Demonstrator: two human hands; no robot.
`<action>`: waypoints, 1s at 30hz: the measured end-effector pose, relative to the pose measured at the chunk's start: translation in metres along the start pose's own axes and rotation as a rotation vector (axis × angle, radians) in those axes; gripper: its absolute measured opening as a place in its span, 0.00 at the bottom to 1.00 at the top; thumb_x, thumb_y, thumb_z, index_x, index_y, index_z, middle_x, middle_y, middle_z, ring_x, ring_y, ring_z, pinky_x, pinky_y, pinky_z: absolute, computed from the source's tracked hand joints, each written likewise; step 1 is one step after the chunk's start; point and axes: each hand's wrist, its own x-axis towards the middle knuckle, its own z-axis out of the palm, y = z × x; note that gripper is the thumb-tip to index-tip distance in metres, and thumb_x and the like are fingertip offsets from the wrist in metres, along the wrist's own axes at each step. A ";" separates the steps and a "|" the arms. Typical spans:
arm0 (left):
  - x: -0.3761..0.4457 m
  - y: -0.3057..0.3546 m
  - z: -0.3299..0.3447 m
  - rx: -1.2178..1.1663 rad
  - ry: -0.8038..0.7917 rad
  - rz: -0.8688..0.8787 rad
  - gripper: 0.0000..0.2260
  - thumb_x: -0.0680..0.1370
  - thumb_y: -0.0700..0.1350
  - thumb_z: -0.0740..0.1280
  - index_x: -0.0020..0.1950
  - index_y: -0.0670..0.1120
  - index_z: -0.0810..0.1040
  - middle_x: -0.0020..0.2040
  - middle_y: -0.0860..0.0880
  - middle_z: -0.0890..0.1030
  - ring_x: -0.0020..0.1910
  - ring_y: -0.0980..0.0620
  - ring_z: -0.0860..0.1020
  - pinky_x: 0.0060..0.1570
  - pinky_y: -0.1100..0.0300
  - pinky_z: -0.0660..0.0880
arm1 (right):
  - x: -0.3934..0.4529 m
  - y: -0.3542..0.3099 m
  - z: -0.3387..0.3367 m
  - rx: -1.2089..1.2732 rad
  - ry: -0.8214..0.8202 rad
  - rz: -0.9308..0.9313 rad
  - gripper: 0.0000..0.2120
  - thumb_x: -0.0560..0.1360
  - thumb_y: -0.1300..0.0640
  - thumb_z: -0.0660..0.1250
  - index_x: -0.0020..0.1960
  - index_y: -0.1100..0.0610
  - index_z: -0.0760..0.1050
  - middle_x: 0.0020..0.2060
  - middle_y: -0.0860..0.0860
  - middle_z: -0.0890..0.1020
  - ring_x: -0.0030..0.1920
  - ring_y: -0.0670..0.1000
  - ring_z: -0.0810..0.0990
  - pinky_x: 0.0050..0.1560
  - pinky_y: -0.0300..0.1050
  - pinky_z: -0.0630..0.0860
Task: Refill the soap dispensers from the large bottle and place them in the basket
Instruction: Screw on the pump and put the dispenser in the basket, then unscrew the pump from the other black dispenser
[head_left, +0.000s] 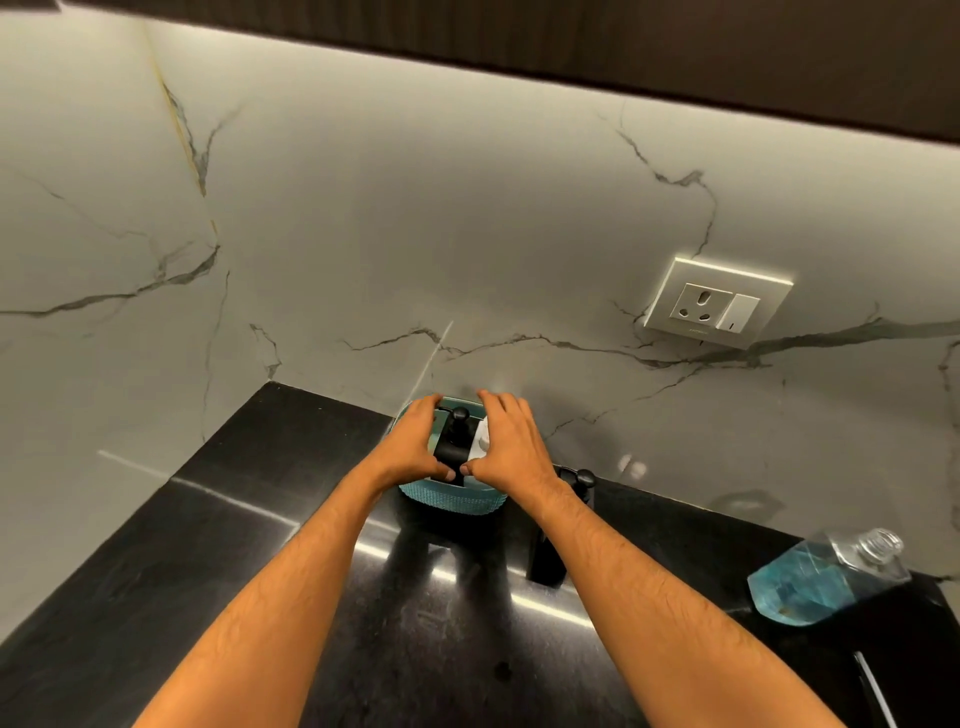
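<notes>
A teal woven basket (451, 500) stands on the black counter against the marble wall. Inside it are a black pump dispenser (457, 434) and a white one (483, 439), both partly hidden by my hands. My left hand (415, 444) grips the basket's left rim. My right hand (506, 441) grips its right rim. Another black pump dispenser (550, 545) stands on the counter just right of the basket, behind my right forearm. The large clear bottle (826, 577), about half full of blue liquid, leans at the far right with its cap on.
The black counter (234, 519) meets marble walls at the back and left. A wall socket with a switch (719, 304) sits on the back wall at the right. A thin dark object (875, 691) lies at the lower right edge.
</notes>
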 end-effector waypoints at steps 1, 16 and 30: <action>-0.005 0.003 -0.002 0.003 0.017 0.016 0.56 0.64 0.43 0.86 0.83 0.42 0.56 0.81 0.42 0.63 0.79 0.42 0.65 0.77 0.46 0.67 | -0.002 -0.002 -0.003 0.007 0.012 -0.009 0.53 0.63 0.47 0.83 0.79 0.56 0.60 0.71 0.52 0.70 0.71 0.54 0.65 0.70 0.51 0.72; -0.075 0.083 0.040 -0.087 0.114 0.239 0.52 0.65 0.42 0.85 0.82 0.41 0.59 0.77 0.45 0.68 0.74 0.47 0.70 0.74 0.51 0.69 | -0.096 0.024 -0.074 0.090 0.349 -0.135 0.45 0.62 0.52 0.80 0.75 0.61 0.69 0.63 0.54 0.77 0.65 0.54 0.71 0.64 0.39 0.69; -0.064 0.097 0.145 -0.173 -0.031 0.066 0.52 0.62 0.36 0.85 0.80 0.42 0.60 0.69 0.51 0.67 0.69 0.55 0.66 0.70 0.62 0.64 | -0.146 0.118 -0.027 0.425 0.094 0.341 0.52 0.60 0.57 0.83 0.79 0.53 0.63 0.73 0.52 0.70 0.72 0.54 0.70 0.71 0.57 0.73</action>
